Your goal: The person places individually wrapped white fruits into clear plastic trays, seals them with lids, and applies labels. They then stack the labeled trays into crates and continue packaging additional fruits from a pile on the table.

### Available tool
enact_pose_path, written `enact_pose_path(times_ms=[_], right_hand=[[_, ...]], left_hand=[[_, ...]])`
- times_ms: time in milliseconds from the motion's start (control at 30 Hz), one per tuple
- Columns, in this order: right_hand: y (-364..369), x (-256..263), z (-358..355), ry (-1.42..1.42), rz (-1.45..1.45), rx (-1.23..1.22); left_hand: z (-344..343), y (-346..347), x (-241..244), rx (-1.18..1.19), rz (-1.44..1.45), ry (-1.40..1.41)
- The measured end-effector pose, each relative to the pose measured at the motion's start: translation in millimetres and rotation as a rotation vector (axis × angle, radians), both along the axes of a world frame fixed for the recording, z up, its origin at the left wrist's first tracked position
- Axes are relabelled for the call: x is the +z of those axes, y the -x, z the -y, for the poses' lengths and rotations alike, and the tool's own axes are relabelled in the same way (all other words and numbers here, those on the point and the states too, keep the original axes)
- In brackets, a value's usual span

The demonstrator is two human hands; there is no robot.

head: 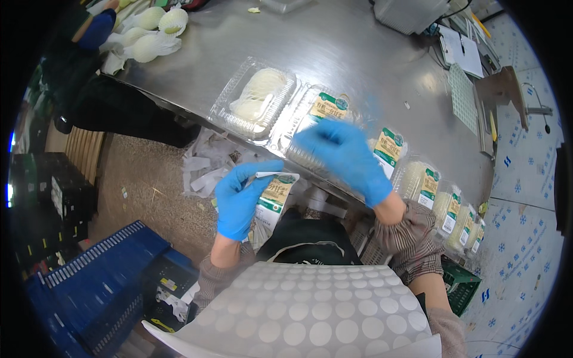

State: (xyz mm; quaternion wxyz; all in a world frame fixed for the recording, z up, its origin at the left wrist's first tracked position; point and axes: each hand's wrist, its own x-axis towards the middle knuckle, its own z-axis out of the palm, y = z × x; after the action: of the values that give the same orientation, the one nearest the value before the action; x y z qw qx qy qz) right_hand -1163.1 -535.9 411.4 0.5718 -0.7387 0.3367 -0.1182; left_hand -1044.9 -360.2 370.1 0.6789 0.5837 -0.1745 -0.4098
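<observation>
My left hand (241, 197), in a blue glove, pinches the top edge of a strip of printed labels (274, 197) in front of the table edge. Blurred, my gloved right hand (342, 154) hovers over a clear plastic clamshell box (309, 129) that bears a label; whether its fingers hold anything cannot be told. To its left lies a clamshell (256, 100) without a visible label, with pale netted produce inside. A row of labelled clamshells (414, 179) runs along the table edge to the right.
On the steel table (358, 53), foam-netted produce (150, 38) lies at far left beside another person's arm (96, 27). A clipboard (461, 49) and a plastic bin (403, 15) stand at far right. Blue crates (103, 286) and paper scraps (206, 165) are below. A sheet of white round stickers (322, 308) fills the foreground.
</observation>
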Motion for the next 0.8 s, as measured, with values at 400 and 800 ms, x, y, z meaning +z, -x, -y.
enact_pose_path(times_ms=[400, 800], right_hand=[[-109, -30, 54, 0.332, 0.126, -0.141], [-66, 2, -11, -0.083, 0.047, 0.211]], left_hand=[[-73, -60, -23, -0.039, 0.002, -0.177], [-35, -53, -42, 0.041, -0.036, 0.071]])
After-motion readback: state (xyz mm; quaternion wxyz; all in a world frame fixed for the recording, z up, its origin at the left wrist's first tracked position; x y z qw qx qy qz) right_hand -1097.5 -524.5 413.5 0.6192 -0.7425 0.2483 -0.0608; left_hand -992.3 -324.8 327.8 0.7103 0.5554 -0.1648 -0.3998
